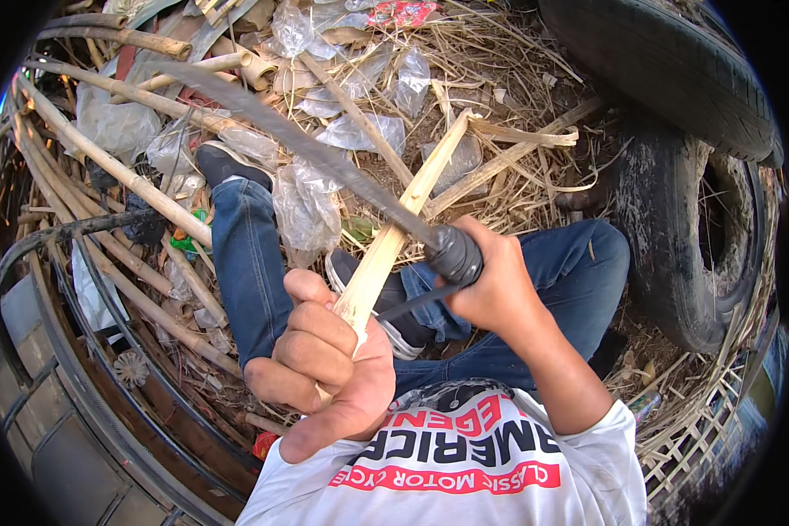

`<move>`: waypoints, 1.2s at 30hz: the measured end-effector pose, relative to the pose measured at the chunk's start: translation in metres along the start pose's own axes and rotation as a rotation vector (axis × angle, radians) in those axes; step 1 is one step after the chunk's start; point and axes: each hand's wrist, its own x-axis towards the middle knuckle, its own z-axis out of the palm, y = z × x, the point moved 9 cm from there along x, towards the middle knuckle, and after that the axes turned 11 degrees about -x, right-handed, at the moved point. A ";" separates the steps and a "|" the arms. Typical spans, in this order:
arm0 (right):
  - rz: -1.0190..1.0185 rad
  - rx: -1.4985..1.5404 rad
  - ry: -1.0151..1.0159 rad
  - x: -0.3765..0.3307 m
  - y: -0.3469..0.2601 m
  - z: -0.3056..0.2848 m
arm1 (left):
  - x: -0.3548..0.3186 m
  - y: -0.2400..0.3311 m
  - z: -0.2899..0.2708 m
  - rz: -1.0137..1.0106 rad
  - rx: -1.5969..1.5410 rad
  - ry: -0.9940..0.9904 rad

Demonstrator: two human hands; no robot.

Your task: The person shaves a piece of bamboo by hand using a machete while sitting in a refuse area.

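Note:
My left hand [329, 355] is closed around the lower end of a pale split bamboo strip [379, 267], which slants up and away over my crossed legs. My right hand [495, 280] grips the black-wrapped handle of a long-bladed machete [320, 153]. The dark blade points to the far left and is smeared by motion toward its tip. Near the handle it crosses the strip; whether it touches the wood I cannot tell. A thin curled shaving [535, 136] stands out at the strip's far end.
Bamboo poles [118, 167] lie at the left beside a black metal frame [70, 232]. Clear plastic bags [307, 206] and dry shavings [473, 53] litter the ground ahead. Worn tires [649, 237] stand at the right, above a woven bamboo basket [701, 438].

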 end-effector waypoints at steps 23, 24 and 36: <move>-0.024 -0.053 0.012 0.016 0.012 -0.004 | 0.006 0.003 -0.001 0.002 0.050 0.036; -0.038 -0.058 -0.031 0.021 0.015 0.004 | 0.009 0.004 -0.005 -0.006 0.054 0.059; 0.037 -0.161 -0.014 0.039 0.055 -0.004 | 0.015 -0.001 -0.019 -0.033 0.045 0.071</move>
